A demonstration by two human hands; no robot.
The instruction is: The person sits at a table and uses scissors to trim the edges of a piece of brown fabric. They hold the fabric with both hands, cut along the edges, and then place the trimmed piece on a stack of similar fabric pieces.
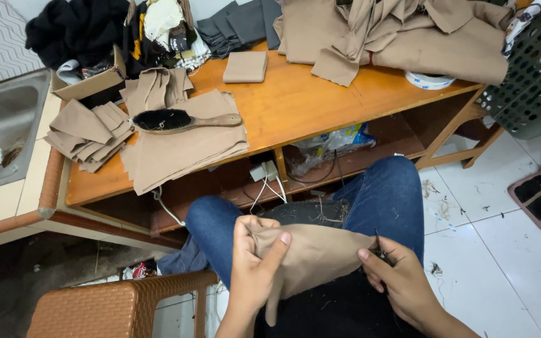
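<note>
The left hand grips a tan cloth piece on the lap. The right hand pinches a small dark tool at its edge. Folded tan pieces lie stacked on the far surface; this one isn't there yet.

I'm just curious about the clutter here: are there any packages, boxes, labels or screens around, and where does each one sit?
Cardboard box: back left of the wooden table, brown, open-topped.
Plastic bag: on the shelf under the table, crumpled, clear with blue patches.
Tape roll: table's right edge, round, white.
No screens or signs visible.
</note>
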